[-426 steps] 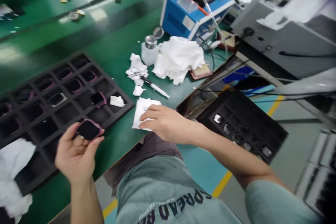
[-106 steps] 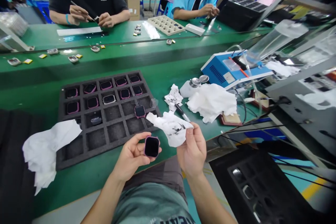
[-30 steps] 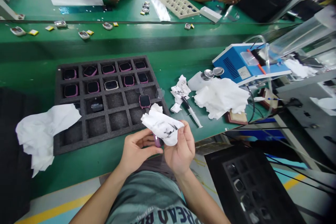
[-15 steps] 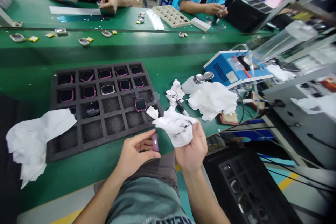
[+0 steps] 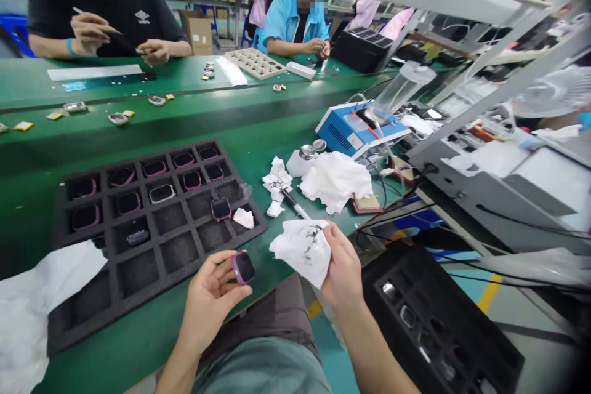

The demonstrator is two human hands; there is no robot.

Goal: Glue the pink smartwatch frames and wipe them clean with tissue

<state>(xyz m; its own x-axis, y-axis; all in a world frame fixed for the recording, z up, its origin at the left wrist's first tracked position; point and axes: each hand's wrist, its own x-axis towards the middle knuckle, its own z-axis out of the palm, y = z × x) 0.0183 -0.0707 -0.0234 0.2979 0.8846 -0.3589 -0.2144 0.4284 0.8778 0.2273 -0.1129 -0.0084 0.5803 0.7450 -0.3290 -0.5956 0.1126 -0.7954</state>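
Purple-edged squarish watch (image 5: 244,268) is pinched by the left hand (image 5: 210,294), smudged tissue (image 5: 300,249) by the right hand (image 5: 344,271).

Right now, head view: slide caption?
Left hand holds a purple watch, right hand a smudged white wipe, near a foam tray.

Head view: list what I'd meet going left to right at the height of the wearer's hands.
White cloth, foam tray, left hand, purple watch, stained tissue, right hand, lower black tray.
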